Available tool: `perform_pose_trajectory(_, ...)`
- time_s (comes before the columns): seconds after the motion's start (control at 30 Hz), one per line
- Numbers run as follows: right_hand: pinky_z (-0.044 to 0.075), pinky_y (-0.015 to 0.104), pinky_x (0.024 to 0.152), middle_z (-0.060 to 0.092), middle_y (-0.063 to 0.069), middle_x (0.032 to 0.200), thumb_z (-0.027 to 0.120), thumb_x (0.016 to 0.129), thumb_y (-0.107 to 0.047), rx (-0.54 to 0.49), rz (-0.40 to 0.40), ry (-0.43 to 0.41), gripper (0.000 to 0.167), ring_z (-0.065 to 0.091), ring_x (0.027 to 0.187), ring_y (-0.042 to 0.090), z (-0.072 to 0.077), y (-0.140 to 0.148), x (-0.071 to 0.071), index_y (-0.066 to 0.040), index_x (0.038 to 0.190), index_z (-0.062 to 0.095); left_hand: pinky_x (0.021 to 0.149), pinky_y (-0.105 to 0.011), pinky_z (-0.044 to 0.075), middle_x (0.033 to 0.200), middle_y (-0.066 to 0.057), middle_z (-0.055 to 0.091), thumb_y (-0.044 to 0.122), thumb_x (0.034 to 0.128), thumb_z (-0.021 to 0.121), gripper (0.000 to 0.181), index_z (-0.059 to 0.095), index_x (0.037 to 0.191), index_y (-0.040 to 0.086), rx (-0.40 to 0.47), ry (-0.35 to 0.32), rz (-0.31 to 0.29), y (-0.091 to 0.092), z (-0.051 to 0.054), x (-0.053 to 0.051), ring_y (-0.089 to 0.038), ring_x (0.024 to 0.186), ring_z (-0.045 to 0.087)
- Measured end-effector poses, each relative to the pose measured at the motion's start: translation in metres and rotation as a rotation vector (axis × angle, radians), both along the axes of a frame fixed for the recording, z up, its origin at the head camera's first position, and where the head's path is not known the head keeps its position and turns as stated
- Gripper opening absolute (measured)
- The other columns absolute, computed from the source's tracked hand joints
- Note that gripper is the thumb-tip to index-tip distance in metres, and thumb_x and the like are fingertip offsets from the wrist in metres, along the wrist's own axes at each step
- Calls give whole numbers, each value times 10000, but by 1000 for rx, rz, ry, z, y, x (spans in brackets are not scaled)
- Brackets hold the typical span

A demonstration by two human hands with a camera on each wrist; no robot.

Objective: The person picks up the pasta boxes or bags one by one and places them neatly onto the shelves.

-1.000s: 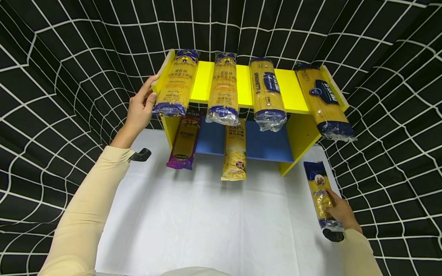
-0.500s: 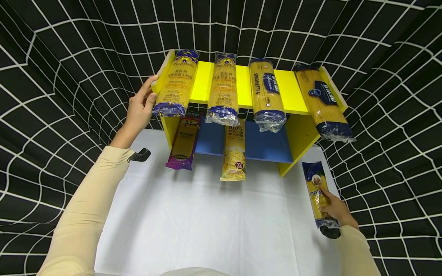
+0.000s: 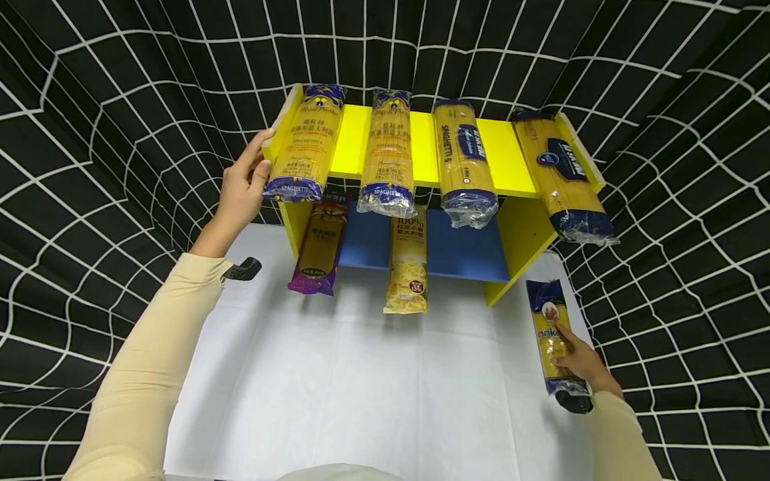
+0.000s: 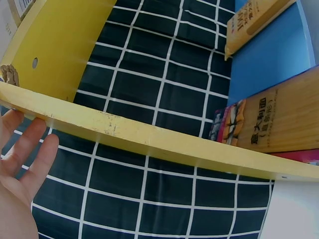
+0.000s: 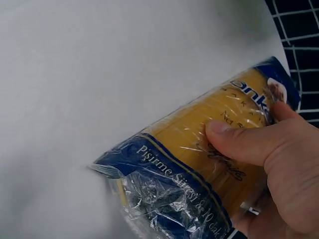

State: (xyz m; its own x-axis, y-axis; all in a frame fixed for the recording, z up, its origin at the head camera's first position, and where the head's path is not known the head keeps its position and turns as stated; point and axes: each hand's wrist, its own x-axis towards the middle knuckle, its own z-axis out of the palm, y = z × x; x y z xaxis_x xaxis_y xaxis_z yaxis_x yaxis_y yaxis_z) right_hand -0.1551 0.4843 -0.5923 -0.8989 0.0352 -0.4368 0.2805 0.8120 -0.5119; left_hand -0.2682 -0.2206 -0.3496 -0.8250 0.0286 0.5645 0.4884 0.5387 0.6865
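My right hand grips a blue and yellow pack of spaghetti at the right side of the white table. In the right wrist view the thumb lies across the wrapper, and the crinkled clear end points toward the lower left. Up on the left, my left hand rests against the left side panel of the yellow shelf. In the left wrist view its fingers are spread, fairly straight, by the panel's edge. A spaghetti pack lies on the top board beside that hand.
More spaghetti packs lie along the top: one near the middle, another right of it, and a tilted one overhanging at the right. On the blue lower board lie a purple-ended pack and a yellow pack. Netted black cloth surrounds everything.
My right hand and its spaghetti pack have shifted slightly left and toward the shelf. The left hand stays at the shelf's side, and the shelved packs keep their places.
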Motion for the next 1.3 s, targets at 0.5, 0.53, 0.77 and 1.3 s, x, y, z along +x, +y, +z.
perform_pose_trajectory(0.5,507,428,820,210,440,1506,660,920,-204,-101,-97,-66,931,559,1102,433,-7,8,1,-155,1568,-6,657,-94,452,1371,-121,623,323,1053,432,465,372,1506,404,-41,-5,27,-7,-12,-15,-23,842,565)
perform_pose_trajectory(0.53,505,422,821,217,439,1502,648,928,-213,-105,-95,-65,916,561,1102,431,-7,8,1,-151,1569,-3,656,-91,454,1372,-119,623,328,1052,431,465,369,1505,412,-43,-5,29,-7,-12,-15,-26,844,568)
perform_pose_trajectory(0.77,517,348,811,182,426,1515,651,945,-236,-228,-148,-98,916,555,1123,401,-5,4,3,-192,1577,-11,672,-84,467,1390,-105,613,337,1050,431,468,364,1506,415,-39,-16,22,-6,-11,-15,-20,865,576)
perform_pose_trajectory(1.3,529,212,762,225,295,1587,705,913,-384,-440,-348,-52,905,557,887,0,-20,-14,9,-347,1567,80,695,-69,467,1394,-108,612,276,1051,449,472,382,1511,359,-25,-11,26,-8,-11,-14,35,868,576)
